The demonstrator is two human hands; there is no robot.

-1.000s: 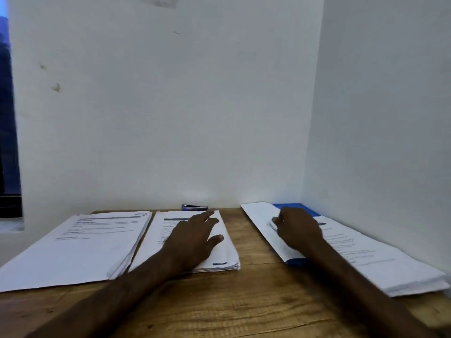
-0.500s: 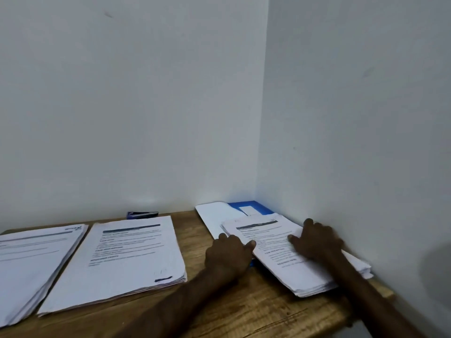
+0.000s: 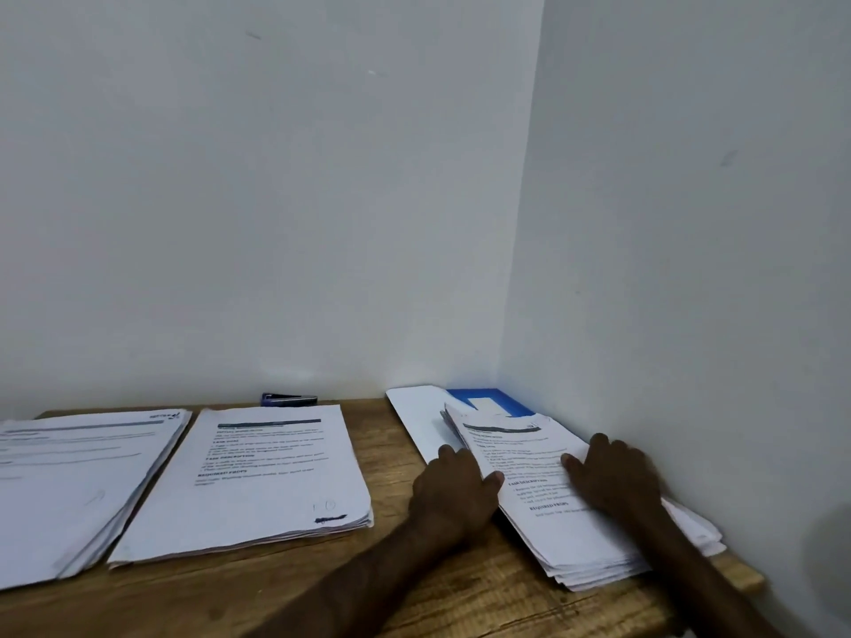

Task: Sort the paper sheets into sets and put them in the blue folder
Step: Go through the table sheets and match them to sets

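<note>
Three stacks of printed sheets lie on a wooden table (image 3: 460,596). The right paper stack (image 3: 566,531) sits in the corner on top of the blue folder (image 3: 512,402) and a blank white sheet (image 3: 414,414). My left hand (image 3: 453,492) grips the left edge of this stack, thumb on its top sheet. On the top sheet my right hand (image 3: 614,476) lies flat, fingers pointing left. The middle stack (image 3: 258,485) and the left stack (image 3: 69,476) lie untouched.
A blue stapler (image 3: 289,399) lies against the back wall behind the middle stack. White walls close in the table at the back and on the right. The right stack's near corner reaches the table's front right edge.
My left hand left the middle stack and came over to the right stack's left edge. My right hand moved down onto that stack, which has slid toward me. The view turned right.
</note>
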